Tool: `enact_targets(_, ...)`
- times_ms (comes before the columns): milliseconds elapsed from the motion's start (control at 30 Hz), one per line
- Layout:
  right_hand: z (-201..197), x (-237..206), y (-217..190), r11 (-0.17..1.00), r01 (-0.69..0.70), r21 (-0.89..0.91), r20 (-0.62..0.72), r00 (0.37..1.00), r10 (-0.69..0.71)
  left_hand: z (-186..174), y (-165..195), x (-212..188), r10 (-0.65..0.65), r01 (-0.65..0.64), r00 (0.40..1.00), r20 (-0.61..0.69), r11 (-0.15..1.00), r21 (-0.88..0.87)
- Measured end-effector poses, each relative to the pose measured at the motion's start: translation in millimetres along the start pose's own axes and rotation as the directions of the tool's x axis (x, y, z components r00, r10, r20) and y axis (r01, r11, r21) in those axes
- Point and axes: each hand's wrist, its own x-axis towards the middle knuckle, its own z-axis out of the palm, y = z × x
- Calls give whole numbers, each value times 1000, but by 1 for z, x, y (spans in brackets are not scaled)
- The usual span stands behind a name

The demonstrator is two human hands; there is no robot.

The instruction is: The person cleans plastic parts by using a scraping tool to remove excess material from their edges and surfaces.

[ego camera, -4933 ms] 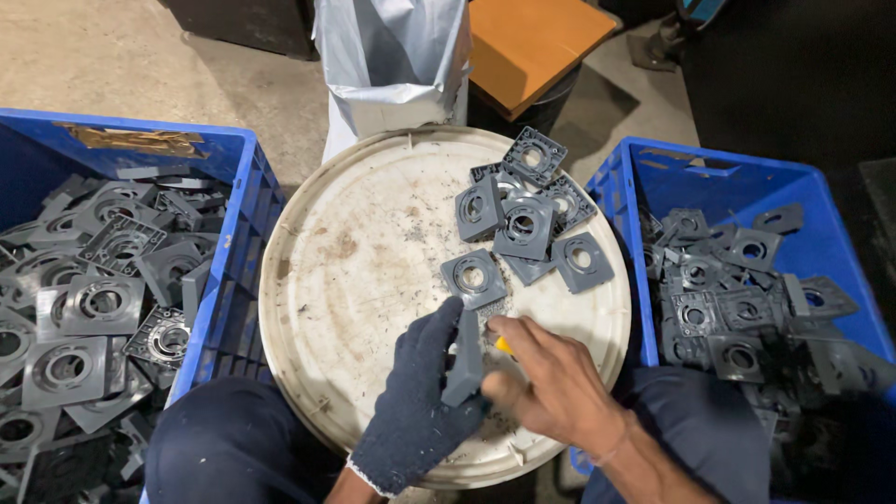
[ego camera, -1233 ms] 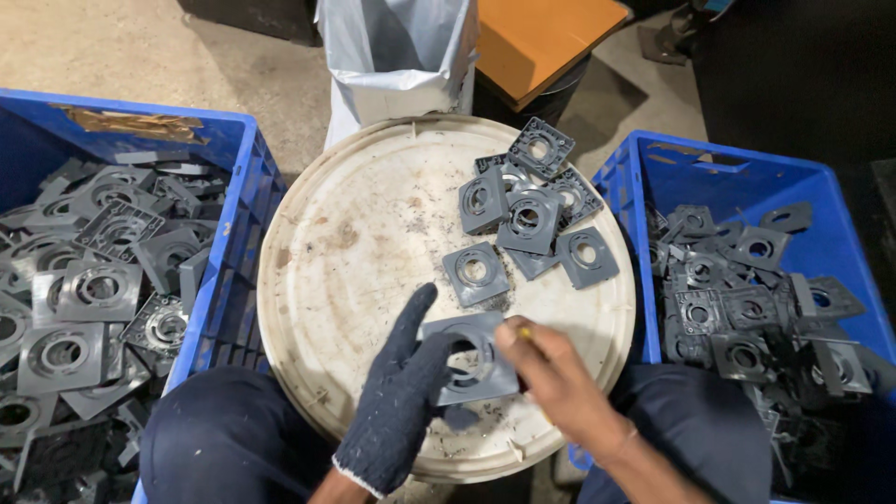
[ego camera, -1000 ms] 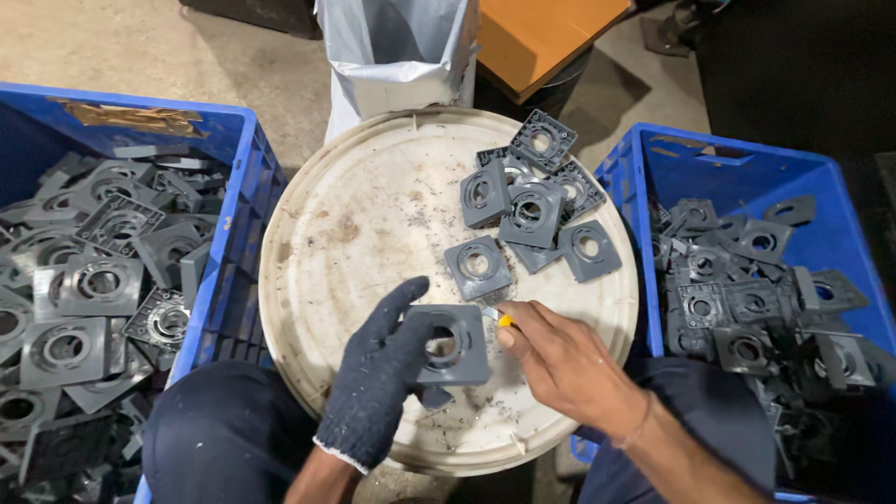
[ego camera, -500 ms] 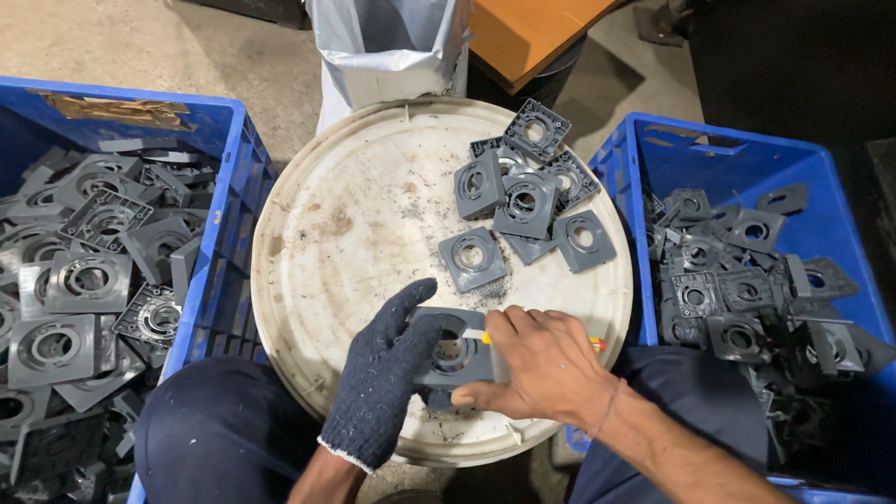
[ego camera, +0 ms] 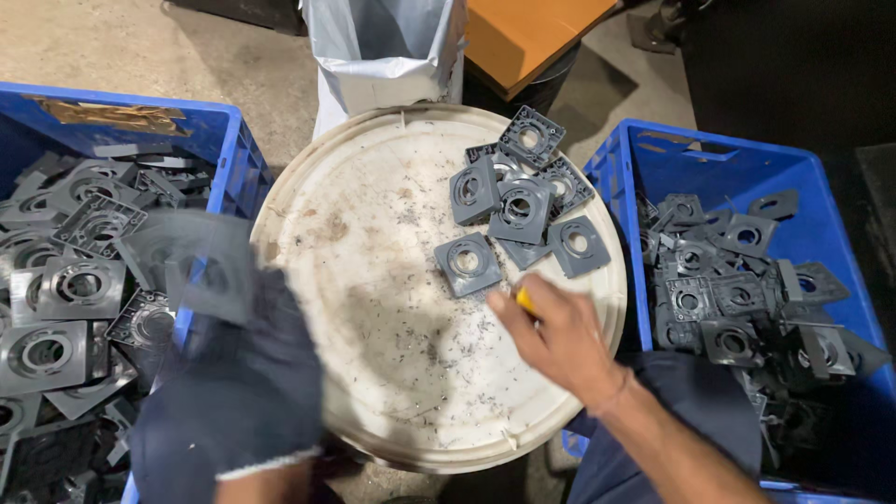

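The left hand (ego camera: 233, 392) wears a dark knit cloth glove with a pale cuff and grips a blurred matt grey plastic plate (ego camera: 201, 266). Beside that grip, the round lid (ego camera: 373, 308) looks like off-white plastic, scuffed, stained and strewn with dark shavings. The bare right hand (ego camera: 560, 336) pinches a small yellow tool (ego camera: 525, 301). Both blue crates (ego camera: 803, 168) are smooth, faintly glossy plastic.

A white plastic sack (ego camera: 385, 51) stands open-mouthed on the floor just behind the round lid, an orange-brown cardboard box (ego camera: 527, 35) close at its right — and a torn strip of brown tape or label (ego camera: 110, 117) clings to the left blue crate's far rim.
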Motion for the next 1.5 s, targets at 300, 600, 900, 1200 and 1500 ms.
enact_targets(300,69,71,2,982,45,-185,242,970,1,14,-34,-1,-423,385,842,335,906,175)
enact_targets(600,7,42,1,399,-299,867,351,934,-62,37,-57,-12,-430,410,814,391,901,139)
enact_targets(900,6,-4,-4,904,-11,428,137,989,-53,47,-44,-38,-472,528,549,690,836,151)
enact_targets(1200,-21,-12,-19,919,389,59,-22,921,-388,44,-54,-30,-94,-282,726,681,862,420)
enact_targets(1500,-3,-13,-18,883,458,-97,0,888,-461,37,-68,-39,51,-452,667,744,821,349)
